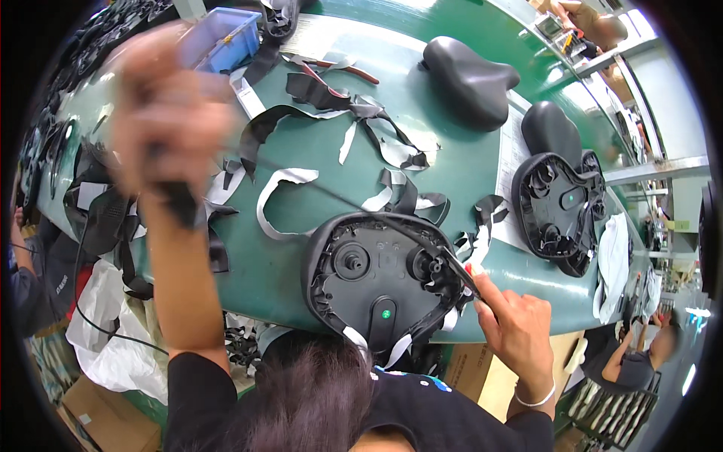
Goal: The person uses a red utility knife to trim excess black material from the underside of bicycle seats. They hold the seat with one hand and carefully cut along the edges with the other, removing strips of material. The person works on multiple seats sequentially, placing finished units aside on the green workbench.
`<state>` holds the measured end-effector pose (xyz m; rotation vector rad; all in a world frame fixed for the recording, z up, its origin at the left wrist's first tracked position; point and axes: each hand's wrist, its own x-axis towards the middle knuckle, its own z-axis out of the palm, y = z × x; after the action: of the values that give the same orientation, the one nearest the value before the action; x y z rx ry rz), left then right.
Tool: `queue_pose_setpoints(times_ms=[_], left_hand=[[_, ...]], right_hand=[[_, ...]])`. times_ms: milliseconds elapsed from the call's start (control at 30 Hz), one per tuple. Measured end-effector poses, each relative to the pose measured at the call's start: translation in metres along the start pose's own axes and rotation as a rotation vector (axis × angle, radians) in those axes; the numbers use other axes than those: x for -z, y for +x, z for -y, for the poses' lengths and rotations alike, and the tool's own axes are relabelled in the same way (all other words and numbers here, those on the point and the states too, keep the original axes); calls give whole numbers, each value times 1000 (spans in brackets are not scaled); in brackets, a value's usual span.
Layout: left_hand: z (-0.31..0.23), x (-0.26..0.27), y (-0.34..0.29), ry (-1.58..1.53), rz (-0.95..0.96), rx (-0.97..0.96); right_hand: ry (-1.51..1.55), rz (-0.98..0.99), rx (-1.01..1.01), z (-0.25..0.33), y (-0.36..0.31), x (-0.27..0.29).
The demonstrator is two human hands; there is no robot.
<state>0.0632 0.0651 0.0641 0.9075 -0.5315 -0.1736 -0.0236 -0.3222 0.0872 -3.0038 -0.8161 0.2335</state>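
And here the upside-down bike seat [382,275] is sitting at the near edge of the green table [271,290], right in front of the person, its hollow black underside facing up! The left hand [169,113] is hanging high over the left side, smearing into a blur, and that blur is hiding the fingers, so I cannot tell whether they are gripping anything. A thin dark strip [346,197] is running in a straight slant from near that hand across to the seat's right rim. Down there the right hand [520,324] is working close in, its index finger reaching the rim beside the strip's end, the other fingers curling inward; whether finger and thumb are pinching the strip, I cannot tell. A white band [538,399] is circling that wrist. Beyond the seat, black-and-white scraps [388,143] are curling over the table, red-handled cutters [361,73] are lying behind them, and a blue bin [218,41] is standing at the far left. Over on the right, another upturned seat [553,215] is resting beside a pale cloth [614,264]
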Motion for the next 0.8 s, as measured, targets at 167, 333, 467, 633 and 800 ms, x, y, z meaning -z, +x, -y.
queue_pose_setpoints(times_ms=[167, 333, 467, 633, 800], left_hand=[[99, -18, 39, 864, 392, -35], [119, -78, 61, 259, -37, 371], [92, -69, 71, 296, -636, 14], [45, -70, 47, 1632, -1282, -743], [79, -75, 14, 1535, -224, 260]], right_hand=[[80, -10, 68, -11, 22, 4], [26, -71, 131, -22, 19, -14], [253, -82, -88, 4, -27, -29], [788, -92, -360, 38, -58, -49], [1070, -423, -572, 21, -42, -74]])
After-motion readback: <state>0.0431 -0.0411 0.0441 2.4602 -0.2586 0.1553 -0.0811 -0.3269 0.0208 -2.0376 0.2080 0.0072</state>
